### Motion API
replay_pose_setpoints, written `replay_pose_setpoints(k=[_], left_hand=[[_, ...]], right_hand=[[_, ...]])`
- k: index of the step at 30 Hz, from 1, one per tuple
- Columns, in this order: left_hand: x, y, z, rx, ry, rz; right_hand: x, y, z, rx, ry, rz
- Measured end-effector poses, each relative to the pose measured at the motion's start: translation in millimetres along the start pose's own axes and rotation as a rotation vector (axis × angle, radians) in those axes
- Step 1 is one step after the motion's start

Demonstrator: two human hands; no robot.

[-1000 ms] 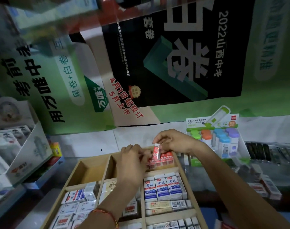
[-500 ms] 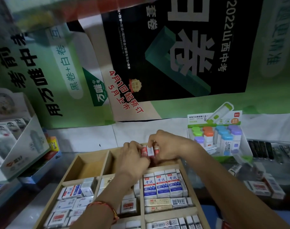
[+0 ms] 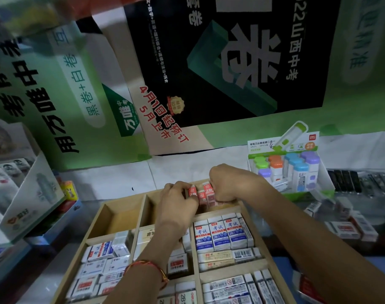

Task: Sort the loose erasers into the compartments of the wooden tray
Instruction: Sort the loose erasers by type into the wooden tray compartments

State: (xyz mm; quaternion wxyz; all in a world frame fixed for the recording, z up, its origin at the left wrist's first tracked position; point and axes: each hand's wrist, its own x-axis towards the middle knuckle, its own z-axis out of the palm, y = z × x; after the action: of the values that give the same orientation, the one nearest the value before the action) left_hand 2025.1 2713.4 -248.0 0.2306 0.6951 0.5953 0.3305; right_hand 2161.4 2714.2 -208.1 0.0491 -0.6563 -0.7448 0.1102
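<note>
In the head view, both hands work at the far right compartment of the wooden tray (image 3: 123, 199), which lies on the desk below the big posters. The left hand (image 3: 178, 200) (the one with a red thread on its wrist) has its fingers curled and pinches one small red eraser (image 3: 192, 191), upright, at the left end of a row of red erasers (image 3: 205, 195) standing on edge in that compartment. The right hand (image 3: 226, 185) is closed like a fist, its fingers curled down on the right end of this row; its fingertips are hidden. The row seems to stand only because it is pressed from both sides, so if one hand lets go too early the thin pieces will probably fall flat or lean on each other. The left forearm also crosses low over the middle compartments, and on the way back it could drag the blue-and-white erasers (image 3: 222, 235) out of line. More loose erasers (image 3: 345, 229) wait on the desk at the right, near a display box (image 3: 292, 170).
</note>
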Motion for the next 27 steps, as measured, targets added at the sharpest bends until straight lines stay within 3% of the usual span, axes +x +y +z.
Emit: replay_pose_setpoints(k=[6,13,22,24,27], left_hand=[[1,-2,1,-0.067,-0.004,-0.014],[1,-2,0,-0.186,0.021,-0.012],[-1,-1,-2,-0.25,0.062,0.035],[-1,-1,-3,-0.269,0.059,0.032],[-4,1,-5,-0.227,0.074,0.071]], right_hand=[[-3,4,-1,0.094,-0.023,-0.035],[8,-5,19,0.197,0.08,-0.166],[-5,3,-5,0.315,0.069,-0.068],[-26,16,-36,0.485,0.278,-0.041],[-76,44,-55,0.813,0.779,-0.085]])
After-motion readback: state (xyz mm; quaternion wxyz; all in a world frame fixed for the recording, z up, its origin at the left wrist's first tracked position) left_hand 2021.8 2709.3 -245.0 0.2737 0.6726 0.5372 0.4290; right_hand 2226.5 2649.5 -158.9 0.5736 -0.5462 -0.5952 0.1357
